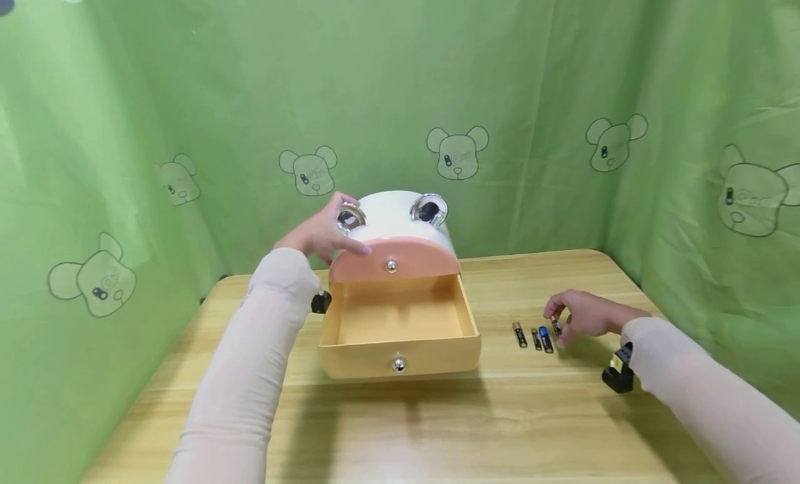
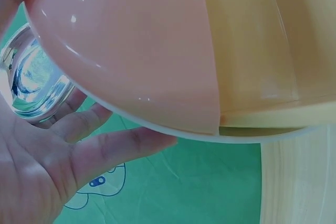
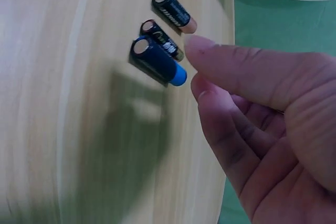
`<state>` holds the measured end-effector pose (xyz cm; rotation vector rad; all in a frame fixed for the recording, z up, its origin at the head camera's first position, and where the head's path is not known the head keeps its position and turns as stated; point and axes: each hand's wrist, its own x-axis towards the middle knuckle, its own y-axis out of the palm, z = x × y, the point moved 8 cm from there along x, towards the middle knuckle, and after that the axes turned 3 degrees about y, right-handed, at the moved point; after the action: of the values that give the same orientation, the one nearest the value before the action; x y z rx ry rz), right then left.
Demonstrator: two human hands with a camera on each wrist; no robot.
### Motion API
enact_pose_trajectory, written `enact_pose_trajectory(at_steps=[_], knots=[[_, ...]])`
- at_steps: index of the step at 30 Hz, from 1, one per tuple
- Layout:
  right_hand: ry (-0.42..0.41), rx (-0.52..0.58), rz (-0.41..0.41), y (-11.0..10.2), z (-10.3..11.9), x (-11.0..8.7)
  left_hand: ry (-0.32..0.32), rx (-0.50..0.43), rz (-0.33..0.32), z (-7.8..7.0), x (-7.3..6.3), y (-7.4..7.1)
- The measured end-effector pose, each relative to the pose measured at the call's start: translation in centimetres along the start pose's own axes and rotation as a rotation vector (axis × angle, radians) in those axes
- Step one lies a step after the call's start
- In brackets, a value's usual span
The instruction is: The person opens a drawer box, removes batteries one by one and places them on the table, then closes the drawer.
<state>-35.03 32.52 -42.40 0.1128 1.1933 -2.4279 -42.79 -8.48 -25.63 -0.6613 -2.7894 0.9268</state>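
Note:
A small frog-shaped drawer box (image 1: pixel 400 217), with a white rounded top, silver-rimmed eyes and a pink upper front, stands on the table. Its yellow lower drawer (image 1: pixel 400 359) is pulled out, with nothing visible inside. My left hand (image 1: pixel 321 230) holds the box's left side by one eye, thumb at the pink front and fingers along the side. To the right, my right hand (image 1: pixel 584 314) pinches a small dark battery (image 1: pixel 556 326), which the right wrist view hides. Beside it lie a blue-ended battery (image 3: pixel 160 64), a thin black battery (image 3: pixel 164 40) and a copper-ended battery (image 3: pixel 174 11).
The wooden table (image 1: pixel 531 428) has its back edge against a green curtain (image 1: pixel 387 88) printed with bear heads. The curtain also hangs on both sides. A round silver knob (image 1: pixel 398 364) sticks out from the drawer front.

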Motion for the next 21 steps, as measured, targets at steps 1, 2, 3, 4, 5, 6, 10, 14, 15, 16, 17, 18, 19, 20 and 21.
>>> enact_pose_trajectory(at_steps=[1, 2, 3, 4, 5, 6, 10, 14, 15, 16, 17, 18, 19, 20, 21], knots=[[0.003, -0.001, -0.001, 0.04, -0.19, 0.02, 0.000, -0.002, -0.001, -0.04, 0.01, 0.02], [0.003, -0.003, -0.002, 0.07, -0.34, 0.03, -0.001, -0.003, -0.002, -0.08, 0.02, 0.04], [0.009, 0.002, -0.003, 0.13, -0.50, 0.05, -0.002, -0.005, -0.002, -0.10, 0.01, 0.06], [0.015, 0.010, -0.002, 0.18, -0.62, 0.05, -0.004, -0.007, -0.001, -0.11, 0.00, 0.09], [0.017, 0.014, -0.001, 0.27, -0.72, 0.04, -0.007, -0.012, 0.000, -0.11, 0.00, 0.13], [0.016, 0.013, 0.000, 0.33, -0.80, 0.01, -0.009, -0.012, 0.001, -0.11, 0.00, 0.17], [0.027, 0.018, 0.000, 0.63, -1.01, -0.17, -0.011, -0.007, 0.004, -0.01, 0.06, 0.38], [0.028, 0.018, -0.001, 0.66, -1.15, -0.26, -0.025, -0.009, 0.012, -0.39, -0.11, 0.53], [0.023, 0.020, 0.002, 0.65, -1.12, -0.27, -0.030, -0.013, 0.012, -0.42, -0.11, 0.50], [0.023, 0.024, 0.004, 0.64, -1.09, -0.26, -0.032, -0.013, 0.013, -0.47, -0.14, 0.45], [0.021, 0.024, 0.005, 0.63, -1.03, -0.24, -0.035, -0.016, 0.013, -0.52, -0.19, 0.42], [0.021, 0.025, 0.006, 0.62, -0.98, -0.23, -0.036, -0.019, 0.013, -0.55, -0.25, 0.38], [0.022, 0.027, 0.006, 0.61, -0.93, -0.21, -0.034, -0.018, 0.011, -0.57, -0.34, 0.32], [0.017, 0.025, 0.007, 0.62, -0.81, -0.22, -0.029, -0.018, 0.008, -0.27, -0.14, 0.23], [0.010, 0.023, 0.006, 0.66, -0.69, -0.24, -0.024, -0.016, 0.006, -0.29, -0.24, 0.23]])
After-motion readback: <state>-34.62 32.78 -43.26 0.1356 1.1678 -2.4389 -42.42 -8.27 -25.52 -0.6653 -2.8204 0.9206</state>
